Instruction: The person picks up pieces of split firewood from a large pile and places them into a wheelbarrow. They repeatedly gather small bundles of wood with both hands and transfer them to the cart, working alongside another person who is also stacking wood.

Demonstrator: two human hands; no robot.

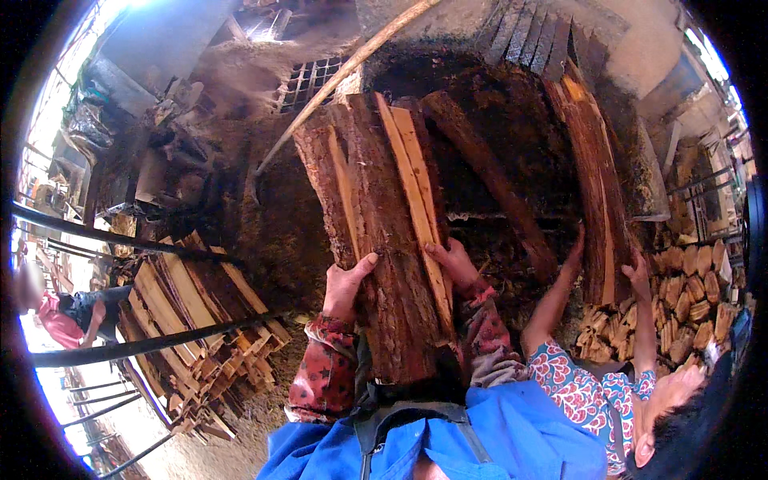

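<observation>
A thick bundle of long wood slabs (392,296) with rough brown bark and pale sawn edges stands lengthwise in front of my body. Its lower end is close against my blue clothing. My left hand (350,286) is closed on the bundle's left side, thumb lying over the bark. On the right side, my right hand (456,264) grips it with the thumb on a pale edge. The other fingers of both hands are mostly hidden behind the slabs.
To the right, a co-worker's hands (638,276) hold another bark slab bundle (596,192). A single dark slab (488,176) leans between us. Stacked boards (192,312) lie left behind dark metal bars (128,350). A long pole (344,72) slants across the back; split firewood (688,296) is piled right.
</observation>
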